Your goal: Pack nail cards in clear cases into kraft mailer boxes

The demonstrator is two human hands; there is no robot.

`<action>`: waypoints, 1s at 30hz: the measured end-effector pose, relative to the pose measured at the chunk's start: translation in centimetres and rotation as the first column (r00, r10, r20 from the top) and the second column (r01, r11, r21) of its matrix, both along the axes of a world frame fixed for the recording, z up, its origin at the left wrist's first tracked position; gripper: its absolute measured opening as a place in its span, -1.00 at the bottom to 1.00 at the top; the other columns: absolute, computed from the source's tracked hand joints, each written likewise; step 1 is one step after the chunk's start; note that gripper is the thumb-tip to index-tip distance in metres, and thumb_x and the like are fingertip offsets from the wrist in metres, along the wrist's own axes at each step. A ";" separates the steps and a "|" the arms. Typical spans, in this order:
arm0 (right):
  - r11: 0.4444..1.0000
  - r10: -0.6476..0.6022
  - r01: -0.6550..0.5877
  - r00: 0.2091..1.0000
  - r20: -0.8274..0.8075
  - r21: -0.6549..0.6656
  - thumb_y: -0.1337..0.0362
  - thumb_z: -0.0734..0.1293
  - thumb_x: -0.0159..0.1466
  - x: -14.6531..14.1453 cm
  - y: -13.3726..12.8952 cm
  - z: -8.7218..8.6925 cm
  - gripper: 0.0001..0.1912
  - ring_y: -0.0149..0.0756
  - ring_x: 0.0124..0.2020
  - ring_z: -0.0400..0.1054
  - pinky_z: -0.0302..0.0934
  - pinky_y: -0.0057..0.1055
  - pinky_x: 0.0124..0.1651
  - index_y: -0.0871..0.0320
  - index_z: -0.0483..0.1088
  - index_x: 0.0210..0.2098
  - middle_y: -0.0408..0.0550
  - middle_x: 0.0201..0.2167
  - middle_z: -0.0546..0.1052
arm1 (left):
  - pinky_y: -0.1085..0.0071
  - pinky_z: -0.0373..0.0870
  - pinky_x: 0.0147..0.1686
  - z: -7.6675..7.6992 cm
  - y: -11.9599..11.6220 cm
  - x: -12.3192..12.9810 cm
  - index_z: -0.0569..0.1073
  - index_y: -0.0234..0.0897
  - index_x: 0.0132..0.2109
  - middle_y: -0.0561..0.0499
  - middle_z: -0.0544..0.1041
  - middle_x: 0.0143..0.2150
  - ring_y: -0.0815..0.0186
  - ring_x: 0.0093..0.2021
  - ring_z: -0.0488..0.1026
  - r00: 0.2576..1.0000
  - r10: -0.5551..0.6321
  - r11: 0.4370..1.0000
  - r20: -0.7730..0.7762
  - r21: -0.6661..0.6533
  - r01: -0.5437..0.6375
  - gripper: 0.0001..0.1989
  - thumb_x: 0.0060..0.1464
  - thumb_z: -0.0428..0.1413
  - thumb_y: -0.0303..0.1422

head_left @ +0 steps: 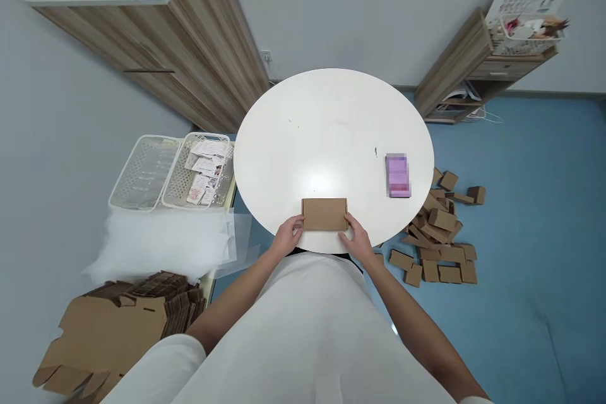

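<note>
A small brown cardboard box [324,214] lies closed and flat near the front edge of the round white table [326,113]. My left hand [286,236] grips its left end, fingertips at the side and thumb lower down. At the right end, my right hand [358,239] has its fingers on the corner, with the thumb below and apart from the box. On the right part of the table lies a phone-like object [398,175] with a blurred purple screen.
Many folded cardboard boxes [442,219] are heaped on the blue floor to the right. At left stand two white plastic baskets [171,170], one with printed packets [206,164], then white sheets [165,243] and a stack of flat cardboard blanks [113,331]. Wooden cabinets [203,31] flank the table.
</note>
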State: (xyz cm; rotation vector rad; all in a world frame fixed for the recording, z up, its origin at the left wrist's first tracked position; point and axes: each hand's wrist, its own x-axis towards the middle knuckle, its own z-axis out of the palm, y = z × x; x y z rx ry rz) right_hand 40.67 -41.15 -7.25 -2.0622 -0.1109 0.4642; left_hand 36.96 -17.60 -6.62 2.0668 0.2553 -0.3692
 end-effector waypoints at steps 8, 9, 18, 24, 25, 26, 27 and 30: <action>0.999 0.016 -0.021 0.990 -0.142 -0.037 0.22 0.26 0.07 -2.6 1.7 0.3 -0.23 -0.19 0.08 0.18 0.10 -0.20 0.05 0.04 -0.14 0.21 0.00 0.14 0.19 | 0.28 0.35 -0.20 0.3 1.4 -0.9 0.10 -0.27 0.14 -0.14 0.37 0.00 0.24 -0.22 0.44 0.999 0.014 0.996 -0.049 0.086 -0.010 -0.43 -0.03 0.04 -0.29; 0.999 0.010 -0.017 0.987 -0.159 -0.047 0.20 0.26 0.07 -2.5 2.0 0.4 -0.22 -0.19 0.04 0.22 0.12 -0.22 0.03 0.06 -0.15 0.21 0.03 0.15 0.17 | 0.28 0.35 -0.23 0.3 1.7 -0.8 0.10 -0.29 0.14 -0.16 0.38 -0.02 0.24 -0.25 0.44 0.998 0.023 0.994 -0.064 0.110 -0.016 -0.42 -0.03 0.04 -0.24; 0.985 -0.088 0.069 0.989 -0.116 -0.161 0.26 0.24 0.06 -1.7 4.3 -0.2 -0.40 -0.31 -0.34 0.27 0.18 -0.30 -0.21 0.06 0.09 0.11 -0.03 -0.11 0.36 | 0.31 0.29 -0.25 -1.2 2.4 0.4 0.16 -0.27 0.12 -0.13 0.37 -0.18 0.16 -0.16 0.34 0.990 -0.132 0.979 -0.041 0.149 0.137 -0.42 -0.06 0.09 -0.23; 0.966 -0.157 0.141 0.986 -0.060 -0.215 0.26 0.20 0.09 -3.0 4.5 -1.0 -0.39 -0.25 -0.23 0.22 0.15 -0.27 -0.14 0.07 0.03 0.14 -0.02 -0.20 0.32 | 0.30 0.27 -0.18 -1.9 1.9 -0.1 0.02 -0.25 0.19 -0.12 0.26 -0.14 0.16 -0.09 0.29 0.991 -0.091 0.989 -0.095 0.112 0.102 -0.35 -0.03 0.05 -0.23; 0.963 -0.163 0.145 0.985 -0.060 -0.229 0.26 0.20 0.09 -3.1 4.5 -1.1 -0.39 -0.25 -0.23 0.21 0.14 -0.27 -0.14 0.08 0.03 0.15 -0.02 -0.21 0.31 | 0.31 0.27 -0.17 -1.9 1.8 -0.1 0.02 -0.25 0.19 -0.13 0.24 -0.13 0.16 -0.07 0.28 0.992 -0.081 0.991 -0.098 0.103 0.091 -0.35 -0.02 0.04 -0.24; 0.960 -0.165 0.146 0.984 -0.062 -0.237 0.25 0.21 0.09 -3.0 4.5 -1.1 -0.38 -0.25 -0.24 0.21 0.14 -0.27 -0.14 0.08 0.02 0.15 -0.02 -0.22 0.30 | 0.31 0.27 -0.16 -1.8 1.7 -0.1 0.02 -0.24 0.19 -0.12 0.22 -0.12 0.17 -0.06 0.27 0.993 -0.068 0.992 -0.098 0.097 0.078 -0.36 -0.03 0.05 -0.24; 0.961 -0.162 0.142 0.984 -0.068 -0.237 0.25 0.21 0.09 -3.0 4.5 -1.1 -0.38 -0.26 -0.25 0.21 0.15 -0.28 -0.14 0.09 0.03 0.15 -0.02 -0.23 0.30 | 0.32 0.26 -0.15 -1.8 1.7 -0.1 0.04 -0.24 0.18 -0.12 0.21 -0.11 0.17 -0.05 0.27 0.994 -0.056 0.993 -0.098 0.095 0.065 -0.37 -0.03 0.05 -0.26; 0.974 -0.151 0.127 0.981 -0.122 -0.185 0.26 0.22 0.07 -2.5 4.4 -1.2 -0.39 -0.32 -0.33 0.22 0.17 -0.32 -0.20 0.07 0.06 0.12 -0.05 -0.23 0.32 | 0.31 0.27 -0.13 -1.7 1.7 0.2 0.10 -0.25 0.15 -0.10 0.21 -0.13 0.19 -0.07 0.28 0.995 -0.036 0.993 -0.098 0.110 0.046 -0.40 -0.06 0.07 -0.29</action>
